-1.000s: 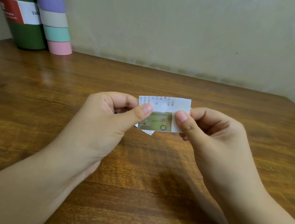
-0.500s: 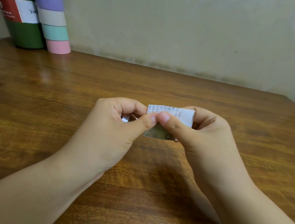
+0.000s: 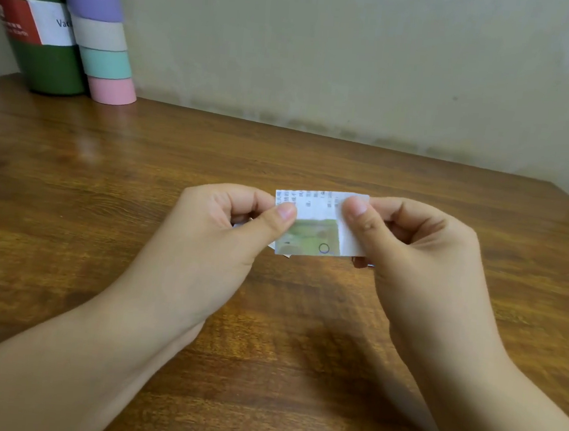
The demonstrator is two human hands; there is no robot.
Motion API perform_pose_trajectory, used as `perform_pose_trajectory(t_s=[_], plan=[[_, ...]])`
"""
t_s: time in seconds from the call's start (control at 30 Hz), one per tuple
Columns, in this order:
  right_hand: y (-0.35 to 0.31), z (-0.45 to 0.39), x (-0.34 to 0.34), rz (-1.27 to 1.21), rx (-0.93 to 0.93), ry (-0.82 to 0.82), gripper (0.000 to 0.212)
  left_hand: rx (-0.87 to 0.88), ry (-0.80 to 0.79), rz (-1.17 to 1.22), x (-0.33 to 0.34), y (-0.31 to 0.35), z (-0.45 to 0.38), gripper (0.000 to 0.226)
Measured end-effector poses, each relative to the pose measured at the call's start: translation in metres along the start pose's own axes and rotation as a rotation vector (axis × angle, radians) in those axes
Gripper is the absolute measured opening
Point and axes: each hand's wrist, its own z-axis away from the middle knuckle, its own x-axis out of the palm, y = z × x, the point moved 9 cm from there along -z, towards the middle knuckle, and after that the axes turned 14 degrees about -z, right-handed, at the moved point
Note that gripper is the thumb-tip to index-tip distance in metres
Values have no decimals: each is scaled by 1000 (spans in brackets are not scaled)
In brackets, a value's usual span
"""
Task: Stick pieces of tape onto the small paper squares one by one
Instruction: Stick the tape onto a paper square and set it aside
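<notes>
1. Paper piece: small, printed with rows of text along the top edge and a green picture with a small dark ring lower down. Held upright, facing the viewer, above the table. A pale, slightly glossy strip runs down its right edge; whether that strip is tape cannot be told.
2. More paper: scraps show just behind the paper piece, at its lower left and lower right corners; how many cannot be told.
3. Left hand: at the left edge of the paper piece, thumb on the front, curled fingers behind, pinching it.
4. Right hand: at the right edge of the paper piece, thumb pressed on the pale strip near the top corner, fingers curled behind, pinching it.
5. Table: brown wood grain, below the paper piece on all sides.
6. Banded cylinder: far up and left of the paper piece, at the wall; cream, purple, teal and pink bands.
7. Green container: touching or just left of the banded cylinder, with a red and white label.
</notes>
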Motion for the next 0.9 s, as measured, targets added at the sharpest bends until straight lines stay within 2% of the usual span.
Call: perform_pose_trajectory(t_s=[0.2, 0.33, 0.37, 0.43, 0.5, 0.53, 0.6, 0.73, 0.9], plan=[[4, -10, -23, -103, 24, 103, 16, -96, 37, 65, -15, -4, -1, 25], [12, -4, -1, -114, 127, -44, 51, -80, -8, 37, -10, -2, 0, 25], [10, -1, 6, -62, 127, -94, 48, -69, -28, 22, -8, 0, 0, 25], [7, 3, 14, -1, 110, -161, 26, -46, -57, 5, -5, 3, 1, 24], [8, 4, 16, 2, 105, -177, 14, -23, -73, 20, -5, 4, 0, 14], [10, 3, 14, -31, 114, -168, 13, -14, -86, 25, -4, 5, 0, 13], [17, 0, 9, -148, 149, -120, 16, -3, -123, 22, 0, 3, 0, 26], [26, -2, 3, -300, 228, -66, 12, 5, -108, -16, -1, 3, 0, 22], [29, -2, 4, -366, 269, -53, 12, 7, -124, -9, -1, 1, -1, 33]])
